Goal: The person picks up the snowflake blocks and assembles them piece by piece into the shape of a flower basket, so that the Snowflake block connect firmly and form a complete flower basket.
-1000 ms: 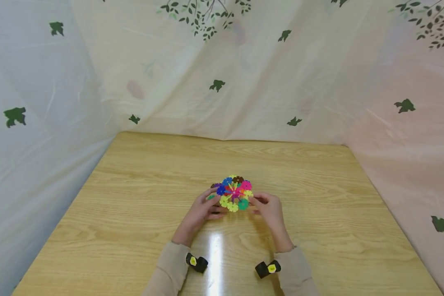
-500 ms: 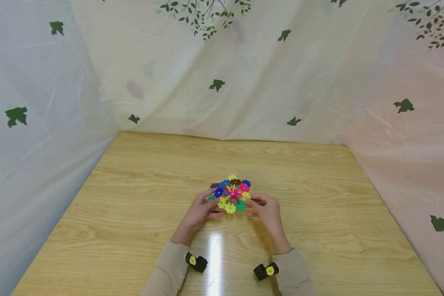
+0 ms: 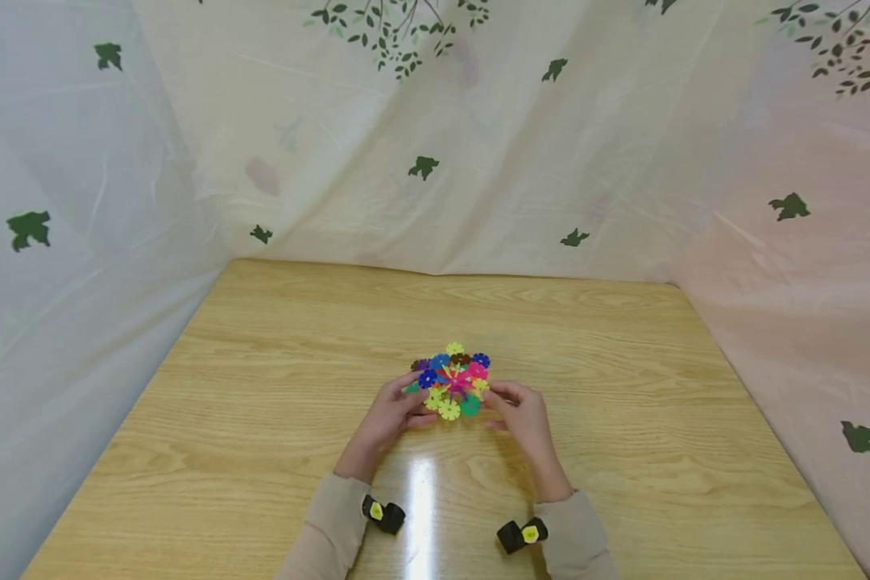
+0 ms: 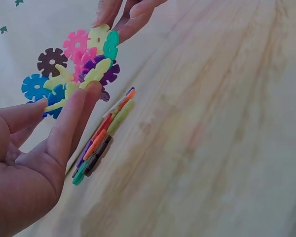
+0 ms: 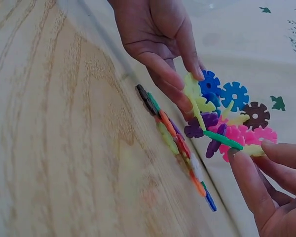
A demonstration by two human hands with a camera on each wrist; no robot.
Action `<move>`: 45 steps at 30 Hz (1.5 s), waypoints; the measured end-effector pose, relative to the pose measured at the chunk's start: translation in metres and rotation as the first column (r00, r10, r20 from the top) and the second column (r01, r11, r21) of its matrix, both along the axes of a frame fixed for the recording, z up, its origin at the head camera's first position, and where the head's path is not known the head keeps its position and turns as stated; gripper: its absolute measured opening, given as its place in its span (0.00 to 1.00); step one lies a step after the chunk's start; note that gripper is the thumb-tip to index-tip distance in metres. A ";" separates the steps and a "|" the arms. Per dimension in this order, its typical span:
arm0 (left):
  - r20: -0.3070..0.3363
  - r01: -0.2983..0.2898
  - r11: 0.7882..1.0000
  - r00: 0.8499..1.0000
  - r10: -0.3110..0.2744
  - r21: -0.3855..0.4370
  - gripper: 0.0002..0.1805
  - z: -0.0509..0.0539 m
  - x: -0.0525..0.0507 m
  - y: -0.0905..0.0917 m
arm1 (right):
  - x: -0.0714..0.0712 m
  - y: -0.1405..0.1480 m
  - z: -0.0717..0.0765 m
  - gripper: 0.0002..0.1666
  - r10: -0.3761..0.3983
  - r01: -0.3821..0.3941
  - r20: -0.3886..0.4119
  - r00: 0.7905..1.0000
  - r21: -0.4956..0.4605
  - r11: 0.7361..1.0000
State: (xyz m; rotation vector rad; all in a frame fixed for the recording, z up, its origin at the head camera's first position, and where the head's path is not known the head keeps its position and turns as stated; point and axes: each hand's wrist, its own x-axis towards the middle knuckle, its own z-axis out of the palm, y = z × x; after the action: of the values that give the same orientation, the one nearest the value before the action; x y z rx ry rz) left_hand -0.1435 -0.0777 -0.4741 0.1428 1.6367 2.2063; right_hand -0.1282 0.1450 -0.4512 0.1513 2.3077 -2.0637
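Pale cloth (image 3: 333, 201) printed with green leaf shapes hangs beyond both hands, behind a wood-grain table (image 3: 261, 346). Between the hands, at fingertip height and off the wood, sits a cluster of notched discs (image 3: 455, 382), pink at its middle, with yellow, blue, brown, purple and green about it. On its left side the left hand (image 3: 390, 407) pinches yellow discs between thumb and fingers; opposite, the right hand (image 3: 525, 411) pinches the yellow and green edge. Below the fingers, the wrist views show a flat layer of discs (image 4: 95, 143), edge-on. Assembly looks well advanced: many discs are already slotted together into the rounded cluster. What is left is harder to judge, since the gap beneath the hands may hide a join to that layer. Nearer the body, each cuff carries a black wrist camera (image 3: 384, 514).
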 end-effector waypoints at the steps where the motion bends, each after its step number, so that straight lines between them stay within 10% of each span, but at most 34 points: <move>1: -0.002 -0.002 1.000 1.000 0.002 -0.004 0.25 0.000 0.000 0.000 | 0.000 0.001 0.000 0.19 0.004 -0.004 -0.014 1.000 -0.013 1.000; 19: -0.047 -0.003 0.998 0.999 0.000 -0.070 0.25 0.003 0.000 0.002 | -0.005 0.001 0.003 0.33 -0.051 0.039 0.151 0.987 0.081 0.996; 45: -0.137 -0.203 0.972 0.973 0.187 -0.120 0.12 0.003 -0.001 0.008 | 0.005 -0.009 0.002 0.19 0.024 -0.026 0.074 0.997 0.025 0.999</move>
State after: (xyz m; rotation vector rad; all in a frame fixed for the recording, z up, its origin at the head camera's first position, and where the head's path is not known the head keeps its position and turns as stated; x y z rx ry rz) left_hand -0.1449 -0.0695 -0.4713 0.0873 1.9364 2.2604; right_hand -0.1234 0.1364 -0.4487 0.1951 2.2821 -1.9822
